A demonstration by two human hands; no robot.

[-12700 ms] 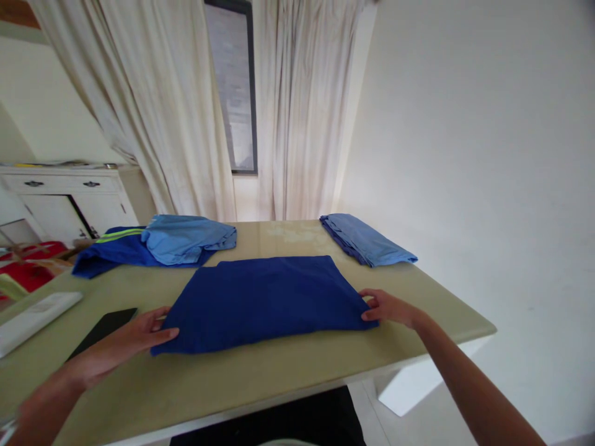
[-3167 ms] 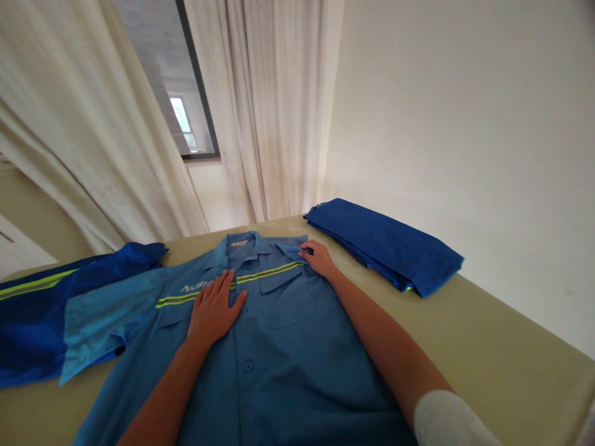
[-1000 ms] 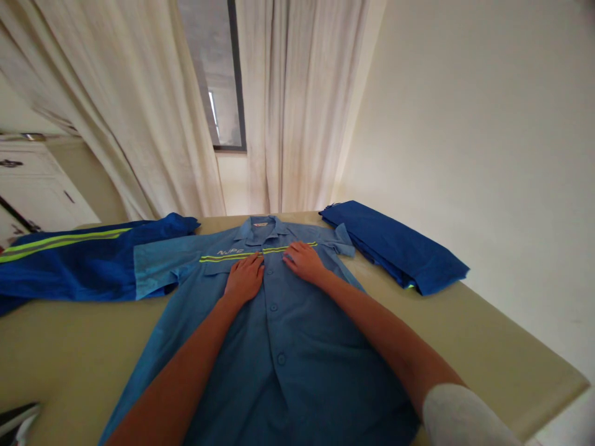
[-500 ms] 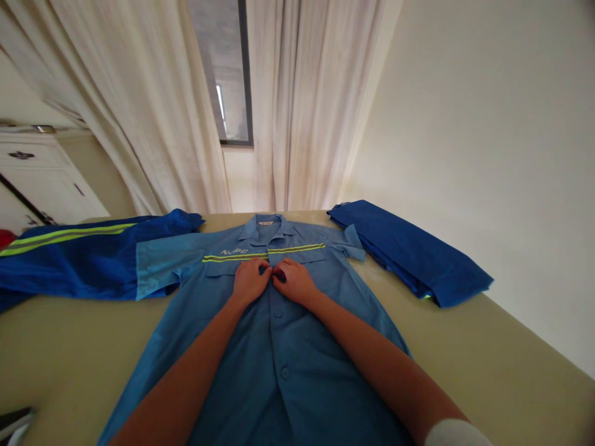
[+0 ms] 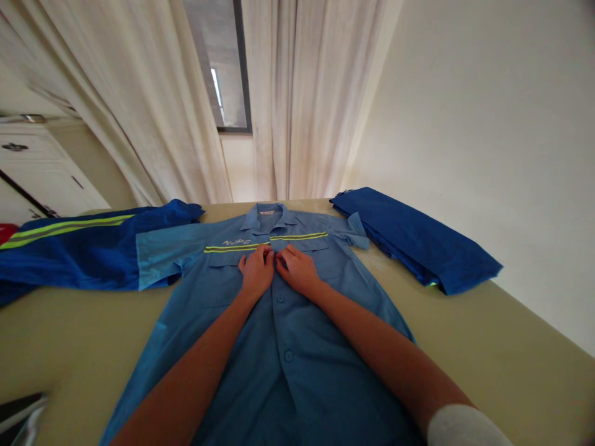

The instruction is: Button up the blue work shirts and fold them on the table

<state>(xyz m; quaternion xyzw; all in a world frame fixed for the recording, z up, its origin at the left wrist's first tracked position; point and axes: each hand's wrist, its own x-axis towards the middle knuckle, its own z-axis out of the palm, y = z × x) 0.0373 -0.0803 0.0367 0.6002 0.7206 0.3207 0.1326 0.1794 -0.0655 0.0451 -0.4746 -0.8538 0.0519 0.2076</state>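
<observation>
On the table, the light-blue shirt is lying face up, collar toward the far edge; a folded dark-blue garment is lining the right edge. My left hand and right hand, apart a second ago, are meeting at the placket, fingers curled, narrowing the work there; I cannot tell if they're pinching.

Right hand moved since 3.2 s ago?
Yes, leftward against the window frame: the right hand went from near one sleeve of the shirt to its buttons.
</observation>
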